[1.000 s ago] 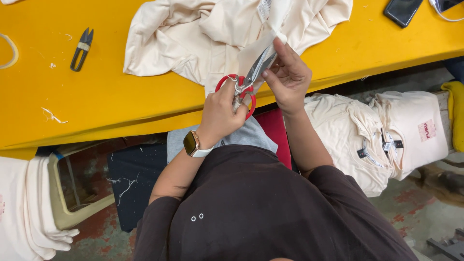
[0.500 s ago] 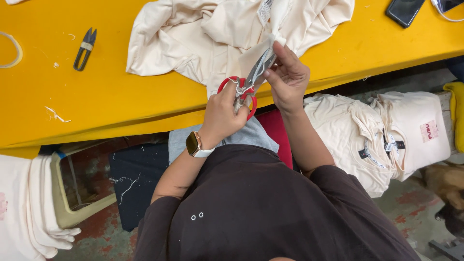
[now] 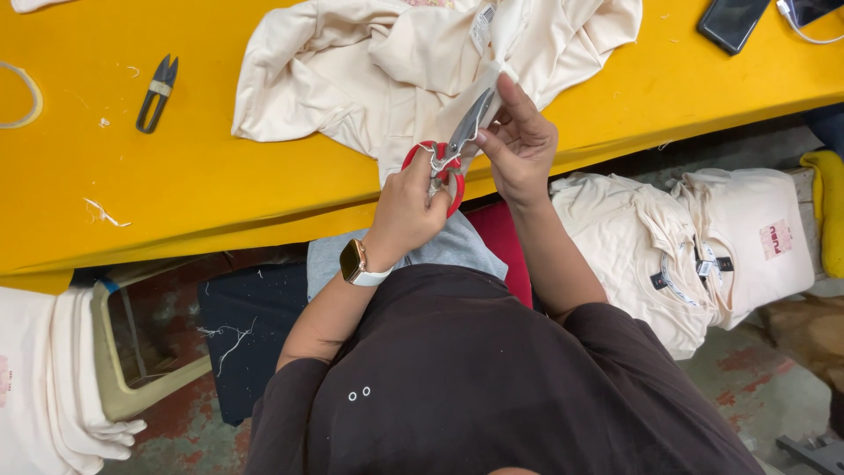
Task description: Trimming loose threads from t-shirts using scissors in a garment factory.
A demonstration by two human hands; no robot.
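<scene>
My left hand (image 3: 406, 209) grips red-handled scissors (image 3: 450, 160), whose blades point up and right into a cream garment (image 3: 378, 70) spread on the yellow table (image 3: 176, 185). My right hand (image 3: 520, 145) pinches a strip of that garment's fabric right at the blades. A watch sits on my left wrist (image 3: 356, 262).
Small black thread snips (image 3: 156, 92) lie on the table to the left. A dark phone (image 3: 732, 22) rests at the table's far right. Folded cream shirts (image 3: 703, 251) are stacked at my right, more cream cloth (image 3: 44, 387) on a stool at my left.
Both hands with the scissors and fabric have stayed together at the table edge; the view has shifted only slightly.
</scene>
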